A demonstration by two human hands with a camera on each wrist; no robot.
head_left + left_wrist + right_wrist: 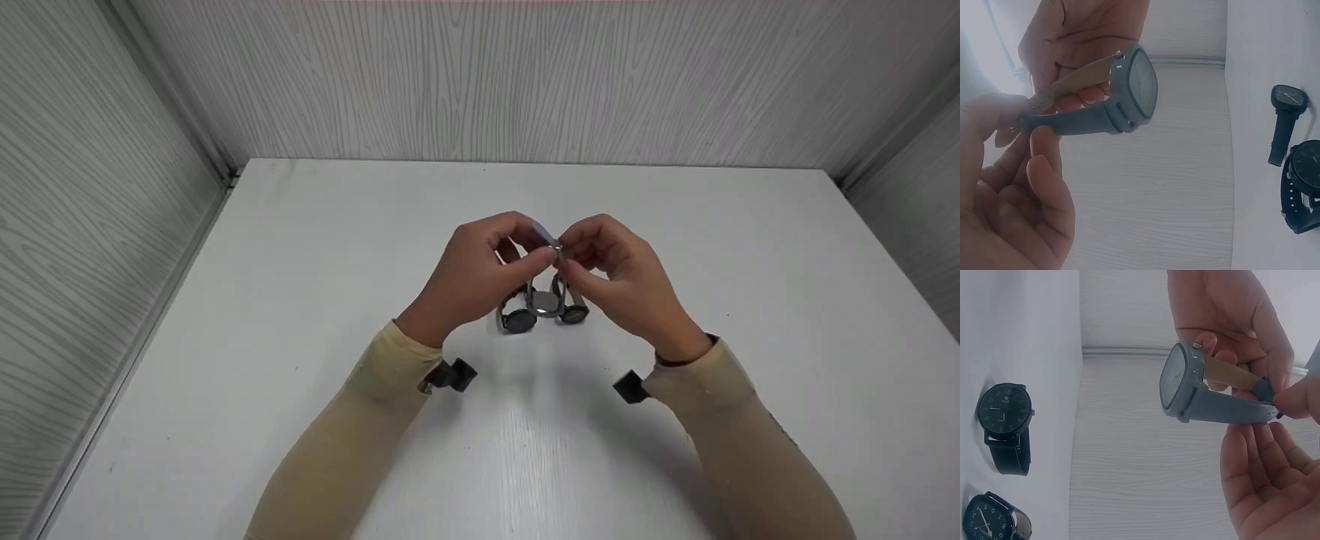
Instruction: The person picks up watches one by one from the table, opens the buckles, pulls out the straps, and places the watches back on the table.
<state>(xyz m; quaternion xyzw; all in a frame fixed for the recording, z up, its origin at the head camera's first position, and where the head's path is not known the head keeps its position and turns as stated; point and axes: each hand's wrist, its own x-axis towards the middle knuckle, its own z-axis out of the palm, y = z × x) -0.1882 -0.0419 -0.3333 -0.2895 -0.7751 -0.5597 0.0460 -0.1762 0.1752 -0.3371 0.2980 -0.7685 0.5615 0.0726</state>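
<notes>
Pinching gray watch; left hand, right hand; crown showing (wrist views only)

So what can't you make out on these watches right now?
- Time on the held watch: left wrist view, its dial is blurred and slanted away.
- Join of its strap: right wrist view, partly hidden by fingertips.
- Round black watch: left wrist view, cut off by the right edge.
- Square watch: right wrist view, cut off by the bottom edge.
</notes>
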